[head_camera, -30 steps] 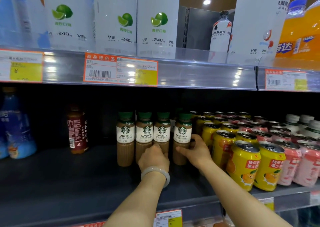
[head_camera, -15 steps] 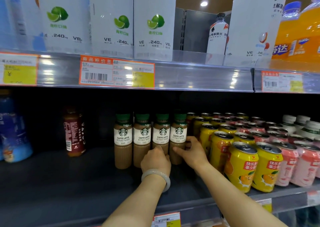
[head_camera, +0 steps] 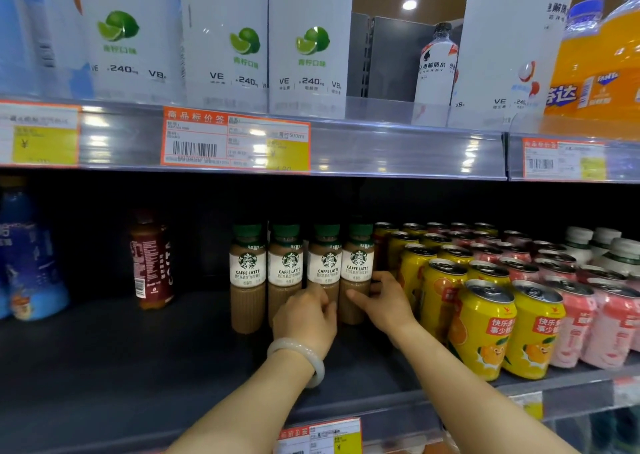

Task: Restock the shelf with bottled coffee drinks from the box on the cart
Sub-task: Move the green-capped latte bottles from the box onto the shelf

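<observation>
- Four bottled coffee drinks with green caps and white CAFFE LATTE labels stand upright in a row on the dark middle shelf (head_camera: 104,360), side by side and touching or nearly so: the first bottle (head_camera: 248,278), second bottle (head_camera: 286,273), third bottle (head_camera: 325,263) and fourth bottle (head_camera: 357,270), counted from the left
- Left hand (head_camera: 304,318) reaches in at the foot of the row, its fingers (head_camera: 320,297) curled against the lower body of the third bottle; whether they wrap round it or only press on it cannot be told, since the back of the hand hides them
- A pale bangle (head_camera: 298,355) sits on the left wrist
- Right hand (head_camera: 386,303) grasps the fourth bottle low down, thumb (head_camera: 356,296) across its front and the other fingers going round its right side, between the bottle and the cans
- Just right of the fourth bottle stand rows of yellow cans (head_camera: 479,329), then pink cans (head_camera: 575,325), with white-capped bottles (head_camera: 578,245) behind them at the far right
- Well left of the coffee row a lone dark red bottle (head_camera: 152,263) stands upright, and a blue bottle (head_camera: 31,256) stands at the left edge
- On the shelf above, tall white bottles with lime pictures (head_camera: 225,37) stand over an orange-framed price tag (head_camera: 235,141); orange soda bottles (head_camera: 595,58) stand at the upper right
- No cart or box shows in this view
</observation>
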### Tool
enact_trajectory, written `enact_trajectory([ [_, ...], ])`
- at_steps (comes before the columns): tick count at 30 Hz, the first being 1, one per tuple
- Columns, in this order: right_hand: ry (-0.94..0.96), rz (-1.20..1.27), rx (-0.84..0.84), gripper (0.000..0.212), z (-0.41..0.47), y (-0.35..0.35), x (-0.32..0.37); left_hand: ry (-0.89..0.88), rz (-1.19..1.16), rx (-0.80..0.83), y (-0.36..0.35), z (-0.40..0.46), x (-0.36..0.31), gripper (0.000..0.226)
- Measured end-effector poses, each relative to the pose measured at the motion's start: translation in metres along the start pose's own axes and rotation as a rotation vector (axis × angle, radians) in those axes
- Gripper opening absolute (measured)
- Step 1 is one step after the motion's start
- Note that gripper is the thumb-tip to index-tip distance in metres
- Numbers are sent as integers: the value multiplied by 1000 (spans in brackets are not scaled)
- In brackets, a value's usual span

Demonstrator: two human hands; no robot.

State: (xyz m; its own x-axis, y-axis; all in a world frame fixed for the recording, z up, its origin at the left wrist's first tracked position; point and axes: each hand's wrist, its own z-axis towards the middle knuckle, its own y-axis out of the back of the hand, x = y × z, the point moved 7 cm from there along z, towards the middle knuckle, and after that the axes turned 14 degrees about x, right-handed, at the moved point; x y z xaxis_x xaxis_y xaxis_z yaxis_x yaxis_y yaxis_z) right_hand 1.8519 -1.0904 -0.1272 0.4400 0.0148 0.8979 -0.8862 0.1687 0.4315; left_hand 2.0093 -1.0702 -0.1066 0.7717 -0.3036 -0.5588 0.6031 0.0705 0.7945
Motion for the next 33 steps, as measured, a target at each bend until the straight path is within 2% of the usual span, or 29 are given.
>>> enact_trajectory([
  [3,-17,-5,-3,65,0,-1,-2,-53,-152,-244,36,-15,10,19],
  [5,-21,-36,-26,86,-2,-2,-2,-53,-236,-399,58,-22,26,23],
  [6,-20,-70,-41,97,-4,-2,0,-34,-280,-470,67,-24,38,27],
  [8,-16,-138,-65,112,-10,-6,4,67,-343,-564,79,-26,66,51],
  [10,-18,-180,-64,120,-11,-10,5,217,-383,-515,79,-23,93,77],
  [12,-31,-173,-46,122,-8,-15,1,298,-513,-326,64,-13,112,93],
  [13,-36,-155,-40,122,-5,-17,-1,297,-577,-229,56,-9,115,95],
  [15,-43,-119,-30,121,-2,-20,-4,263,-606,-120,46,-3,116,85],
  [19,-34,-138,-25,114,1,-20,-3,223,-587,-111,45,3,112,64],
  [26,-25,-149,-31,107,1,-20,-4,215,-585,-90,42,6,110,65],
  [33,-27,-167,-45,110,-1,-21,-1,224,-566,-84,42,5,110,65],
])
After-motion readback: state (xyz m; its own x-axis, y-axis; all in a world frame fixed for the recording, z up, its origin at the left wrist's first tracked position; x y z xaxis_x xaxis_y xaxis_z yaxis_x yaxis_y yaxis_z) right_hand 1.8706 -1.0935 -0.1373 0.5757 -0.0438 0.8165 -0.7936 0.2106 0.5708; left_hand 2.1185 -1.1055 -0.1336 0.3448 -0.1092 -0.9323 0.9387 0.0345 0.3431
